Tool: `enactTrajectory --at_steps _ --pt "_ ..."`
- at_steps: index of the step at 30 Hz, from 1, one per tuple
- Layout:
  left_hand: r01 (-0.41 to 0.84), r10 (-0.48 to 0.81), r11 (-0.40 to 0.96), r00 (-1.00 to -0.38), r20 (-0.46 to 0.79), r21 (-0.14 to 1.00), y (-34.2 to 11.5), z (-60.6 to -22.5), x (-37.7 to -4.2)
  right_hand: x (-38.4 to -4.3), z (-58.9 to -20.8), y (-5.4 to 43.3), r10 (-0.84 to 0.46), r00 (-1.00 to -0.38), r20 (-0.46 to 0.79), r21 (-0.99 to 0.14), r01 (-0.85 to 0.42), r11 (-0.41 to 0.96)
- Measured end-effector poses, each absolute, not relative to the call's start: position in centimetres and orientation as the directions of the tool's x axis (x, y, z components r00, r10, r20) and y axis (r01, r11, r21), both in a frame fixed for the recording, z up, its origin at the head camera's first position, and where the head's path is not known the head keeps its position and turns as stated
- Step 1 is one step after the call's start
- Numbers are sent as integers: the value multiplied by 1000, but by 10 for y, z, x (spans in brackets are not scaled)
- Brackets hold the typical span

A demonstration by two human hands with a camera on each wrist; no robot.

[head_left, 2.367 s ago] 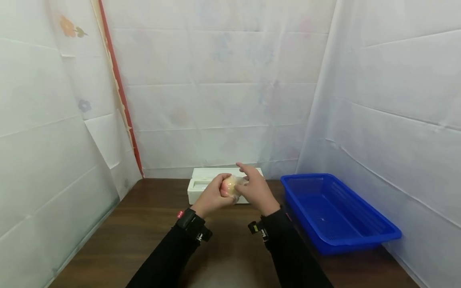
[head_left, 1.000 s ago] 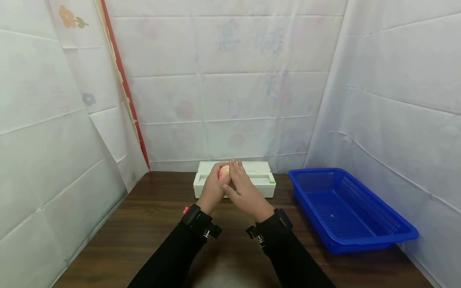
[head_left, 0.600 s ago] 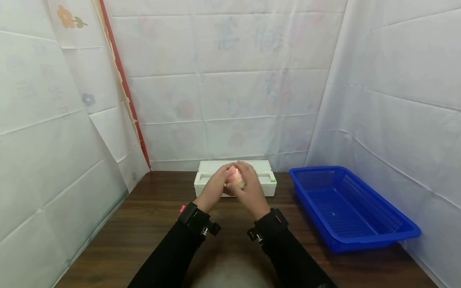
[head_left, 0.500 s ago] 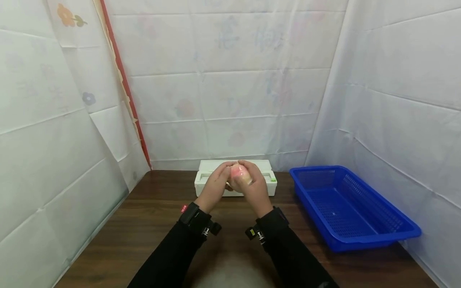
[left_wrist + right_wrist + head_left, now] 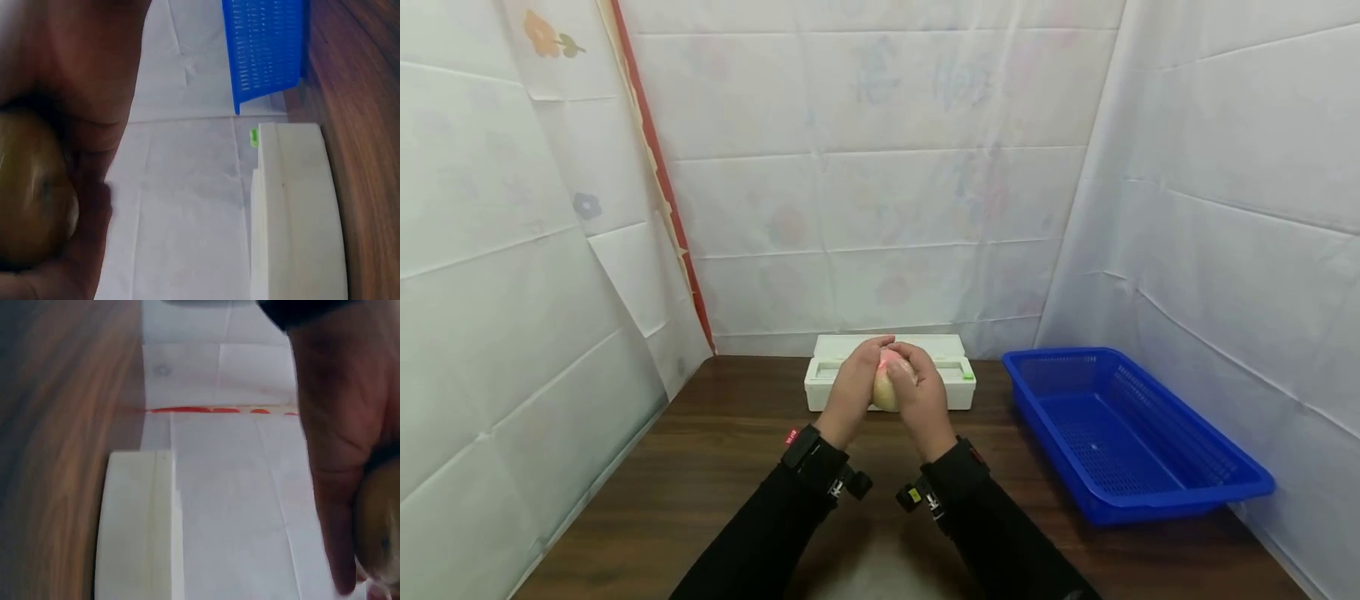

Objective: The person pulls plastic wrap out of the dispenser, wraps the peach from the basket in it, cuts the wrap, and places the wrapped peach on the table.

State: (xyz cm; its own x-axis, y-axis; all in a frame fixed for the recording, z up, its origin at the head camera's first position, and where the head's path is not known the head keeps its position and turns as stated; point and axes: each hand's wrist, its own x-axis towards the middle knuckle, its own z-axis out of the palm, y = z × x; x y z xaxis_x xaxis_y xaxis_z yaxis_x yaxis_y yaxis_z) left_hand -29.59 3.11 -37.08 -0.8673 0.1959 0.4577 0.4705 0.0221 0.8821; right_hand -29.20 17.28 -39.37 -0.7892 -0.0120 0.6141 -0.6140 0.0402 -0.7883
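Note:
A pink and pale yellow peach (image 5: 886,392) with a glossy, clear film over it is held up between both hands, in front of the white box (image 5: 964,395). My left hand (image 5: 848,390) grips its left side, fingers curved over the top. From the right, my right hand (image 5: 927,402) holds it with the thumb lying across the near face. The left wrist view shows the rounded peach (image 5: 31,187) against the palm, dark and shiny. Only part of the peach (image 5: 380,515) appears at the right edge of the right wrist view, with a wisp of film below it.
The white box has a raised lid (image 5: 925,343) at the back and a small green piece (image 5: 967,375) at its right end. A blue plastic basket (image 5: 1180,505) stands on the right of the brown wooden table (image 5: 700,467). White sheeting (image 5: 880,208) hangs around three sides.
Earlier, the right hand worked loose film at the peach's right side, then pressed flat against it. The peach has been turned between the hands, and both hands now cup it.

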Motion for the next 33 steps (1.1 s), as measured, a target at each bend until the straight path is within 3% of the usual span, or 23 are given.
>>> enactTrajectory --at_steps 3,7,11,19,23,27,30,33 --pt "507 88 80 -862 500 859 30 -371 -295 -290 -394 172 5 -788 615 -787 -614 59" --pt "536 18 99 -844 537 839 31 -368 -293 -286 -392 171 -72 -841 537 -841 -526 -129" --pt "545 32 91 -838 545 833 32 -365 -289 -283 -390 169 -122 -855 504 -852 -468 -234" --pt "591 77 168 -806 587 789 35 -366 -287 -279 -386 166 -35 -862 505 -840 -482 -248" --pt "677 131 281 -729 672 680 35 -369 -287 -280 -386 167 12 -887 461 -865 -452 -218" --pt "749 172 426 -617 768 507 33 -372 -286 -283 -382 171 -30 -928 372 -904 -355 -239" --pt "789 188 439 -548 815 430 33 -374 -287 -283 -378 174 -97 -945 312 -919 -274 -285" --pt "816 175 388 -521 835 428 34 -374 -287 -280 -374 176 -137 -935 326 -920 -280 -275"
